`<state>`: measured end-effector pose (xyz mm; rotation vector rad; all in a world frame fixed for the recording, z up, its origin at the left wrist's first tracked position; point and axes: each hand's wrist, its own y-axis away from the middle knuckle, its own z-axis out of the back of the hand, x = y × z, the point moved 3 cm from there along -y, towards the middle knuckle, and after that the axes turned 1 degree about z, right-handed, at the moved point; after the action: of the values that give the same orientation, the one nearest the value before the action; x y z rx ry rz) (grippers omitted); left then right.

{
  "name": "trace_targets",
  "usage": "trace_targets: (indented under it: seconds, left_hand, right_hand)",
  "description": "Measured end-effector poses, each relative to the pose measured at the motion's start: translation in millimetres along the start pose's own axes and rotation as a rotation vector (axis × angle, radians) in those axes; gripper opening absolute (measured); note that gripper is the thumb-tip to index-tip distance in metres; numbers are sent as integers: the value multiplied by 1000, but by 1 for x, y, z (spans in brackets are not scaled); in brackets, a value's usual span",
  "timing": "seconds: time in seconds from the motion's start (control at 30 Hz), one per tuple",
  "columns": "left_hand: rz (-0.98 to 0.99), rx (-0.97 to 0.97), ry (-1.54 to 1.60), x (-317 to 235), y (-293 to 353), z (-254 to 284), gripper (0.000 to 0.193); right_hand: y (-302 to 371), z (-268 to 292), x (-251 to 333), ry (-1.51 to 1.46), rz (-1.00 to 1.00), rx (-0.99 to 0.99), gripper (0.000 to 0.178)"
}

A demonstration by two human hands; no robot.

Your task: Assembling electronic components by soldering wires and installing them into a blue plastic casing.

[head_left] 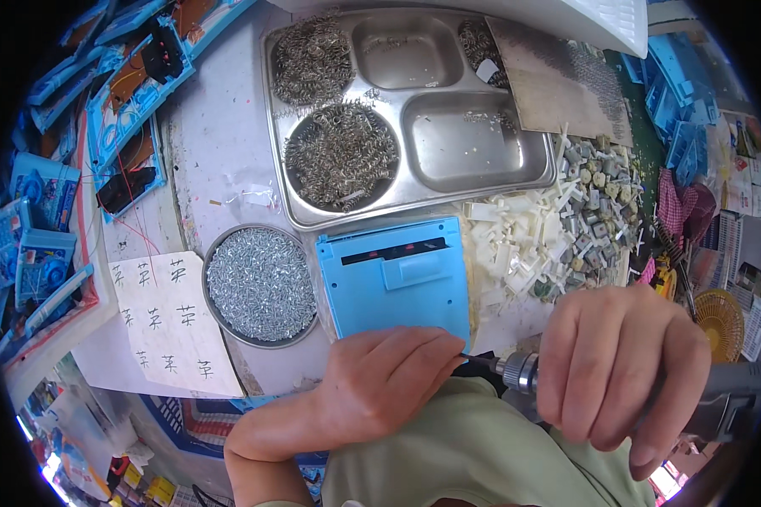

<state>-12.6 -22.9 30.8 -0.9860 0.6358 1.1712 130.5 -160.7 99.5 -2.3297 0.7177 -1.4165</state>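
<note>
My right hand (621, 363) is wrapped round a grey electric screwdriver (731, 384), whose metal chuck (520, 372) and dark bit point left. Fingers together, my left hand (397, 372) is closed at the near right corner of a light blue plastic casing (380, 296). Its fingertips meet the end of the bit; what they pinch there is hidden. The casing lies flat, with a dark slot near its far edge and small screw holes. Left of it stands a round metal dish (260, 286) full of small silver screws.
Beyond the casing is a steel compartment tray (372, 91) with coiled springs. White plastic pieces (516, 241) and small grey parts (596, 198) are heaped at right. Blue casings with wires (135, 101) pile up at left, near a handwritten paper sheet (173, 325).
</note>
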Motion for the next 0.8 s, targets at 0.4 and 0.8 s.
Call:
trace_targets:
  seconds: [0.4, 0.8]
  left_hand:
    - [405, -246, -653, 44, 47, 79, 19]
    - [272, -339, -854, 85, 64, 94, 19]
  right_hand:
    - [40, -20, -4, 258, 86, -276, 22]
    - [61, -62, -5, 465, 8, -366, 26]
